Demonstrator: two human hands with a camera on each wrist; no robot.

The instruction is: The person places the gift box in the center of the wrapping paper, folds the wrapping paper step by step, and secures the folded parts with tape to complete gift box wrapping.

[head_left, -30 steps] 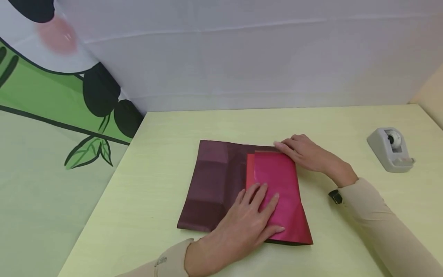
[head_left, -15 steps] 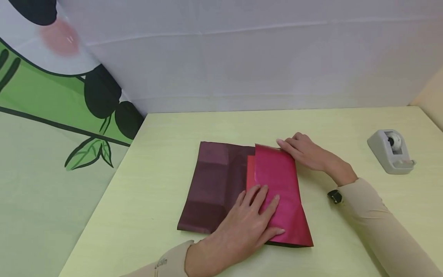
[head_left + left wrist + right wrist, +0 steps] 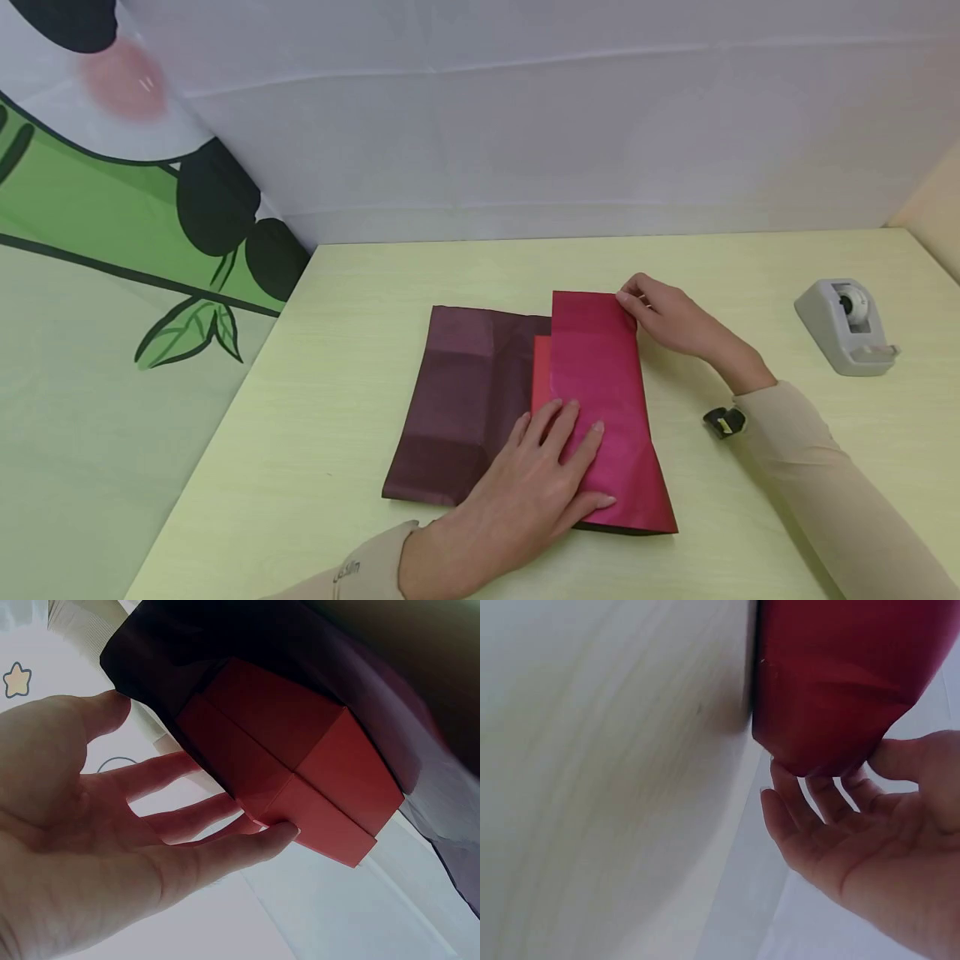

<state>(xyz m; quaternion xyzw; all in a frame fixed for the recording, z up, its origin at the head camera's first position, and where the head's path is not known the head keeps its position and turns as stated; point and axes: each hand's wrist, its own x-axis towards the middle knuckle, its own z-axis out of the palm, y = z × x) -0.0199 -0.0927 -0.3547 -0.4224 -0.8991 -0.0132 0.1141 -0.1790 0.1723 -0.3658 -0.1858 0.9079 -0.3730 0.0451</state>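
On the bench (image 3: 300, 433), paper (image 3: 596, 362) partly covers a red box (image 3: 541, 367). The paper looks light and easily creased, best held by its edges. The left hand (image 3: 525, 487) lies spread on it; the right hand (image 3: 670, 321) pinches its one-o'clock corner.

A tabletop craft spot; the kind of room is unclear.
Folded magenta paper (image 3: 600, 358) near the centre and a tape dispenser (image 3: 840, 337) at right sit on a pale yellow table (image 3: 337, 375); a creased whitish sheet (image 3: 525, 142) spans the back, and a cartoon print (image 3: 97, 200) fills the upper left of the frame.
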